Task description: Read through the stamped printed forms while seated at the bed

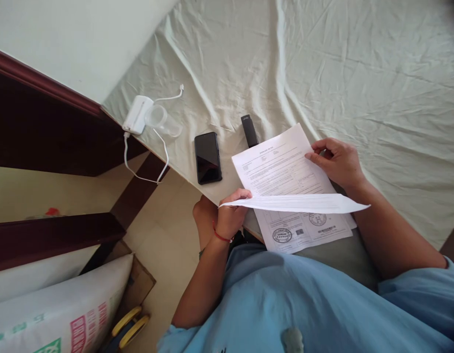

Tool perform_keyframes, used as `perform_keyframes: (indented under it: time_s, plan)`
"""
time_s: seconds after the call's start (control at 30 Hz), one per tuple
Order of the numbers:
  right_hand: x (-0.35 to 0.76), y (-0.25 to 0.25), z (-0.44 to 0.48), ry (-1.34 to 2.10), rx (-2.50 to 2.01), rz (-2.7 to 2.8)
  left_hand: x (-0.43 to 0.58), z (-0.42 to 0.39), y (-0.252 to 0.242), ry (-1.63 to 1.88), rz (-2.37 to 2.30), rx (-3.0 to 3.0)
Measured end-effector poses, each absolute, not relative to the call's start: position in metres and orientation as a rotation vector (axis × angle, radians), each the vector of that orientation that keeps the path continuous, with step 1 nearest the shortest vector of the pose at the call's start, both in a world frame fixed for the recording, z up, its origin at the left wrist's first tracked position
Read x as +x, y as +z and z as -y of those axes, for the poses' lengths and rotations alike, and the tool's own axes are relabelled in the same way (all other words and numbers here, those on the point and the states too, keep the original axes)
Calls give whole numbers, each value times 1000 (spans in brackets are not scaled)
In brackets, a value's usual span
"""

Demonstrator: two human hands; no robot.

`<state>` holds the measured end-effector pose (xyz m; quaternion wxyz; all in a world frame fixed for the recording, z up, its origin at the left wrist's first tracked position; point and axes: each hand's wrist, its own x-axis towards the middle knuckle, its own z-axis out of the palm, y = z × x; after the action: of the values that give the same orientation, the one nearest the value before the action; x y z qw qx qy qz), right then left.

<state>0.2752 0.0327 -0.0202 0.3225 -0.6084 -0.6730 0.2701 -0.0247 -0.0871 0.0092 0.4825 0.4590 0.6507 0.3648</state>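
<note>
Beneath my hands lies a printed document (273,164), rows of small text on its upper page and round stamps on the sheet below. My left hand (232,211), with a red string on the wrist, is closed on the left end of a thin stack of paper sheets (296,203). That stack is raised nearly edge-on to me across the document. At the document's upper right edge, my right hand (337,159) has curled fingers, with thumb and index fingertips pinching the paper's margin.
A black phone (207,158) and a small black oblong object (249,131) lie left of the document on the pale sheet (227,63). Further left are a white charger (137,114) with cable and a clear plastic cup (162,120). Dark wooden framing (46,117) borders the left.
</note>
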Motion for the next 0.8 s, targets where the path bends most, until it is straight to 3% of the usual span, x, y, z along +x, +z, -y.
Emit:
perform_keyframes:
  time_s: [0.6,0.8]
  plan:
    - [279,-24,-34,733,-1395,1609,-26,92,-15,939,-1607,1278]
    - [286,-15,-27,1245,-1224,1416,-22,91,-19,950,-1567,1036]
